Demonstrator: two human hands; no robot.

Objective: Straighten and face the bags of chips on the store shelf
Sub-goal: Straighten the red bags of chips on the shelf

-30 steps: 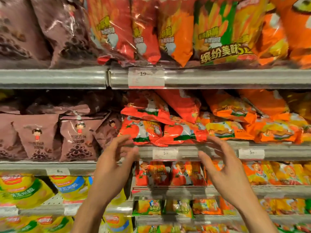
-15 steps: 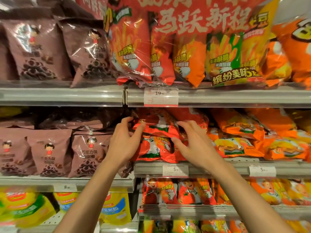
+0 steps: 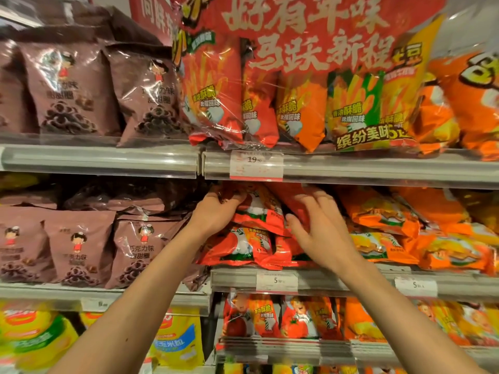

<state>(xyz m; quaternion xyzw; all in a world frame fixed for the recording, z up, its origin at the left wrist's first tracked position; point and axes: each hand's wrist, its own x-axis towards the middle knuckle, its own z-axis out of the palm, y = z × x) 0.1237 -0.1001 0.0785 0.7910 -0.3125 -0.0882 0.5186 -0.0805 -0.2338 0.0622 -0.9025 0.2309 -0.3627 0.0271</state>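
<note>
1. On the middle shelf (image 3: pixel 337 280), under the 19 price tag (image 3: pixel 256 166), lies a heap of red chip bags (image 3: pixel 251 233).
2. My left hand (image 3: pixel 216 214) grips the top red bag's left end, fingers curled over it.
3. My right hand (image 3: pixel 321 228) rests on the heap with fingers spread, straight.
4. Orange bags (image 3: pixel 405 233) lie just beside, right.

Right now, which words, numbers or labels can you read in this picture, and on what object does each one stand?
"马跃新程": red banner, second line; the line above is partly cut off.
"缤纷美味": multipack of red and orange chip bags, upper shelf.
"19": price tag, upper shelf rail; small print blurred.
"5": price tag, middle rail; small print blurred.
"巧克力味": brown snack bag, middle shelf left.
</note>
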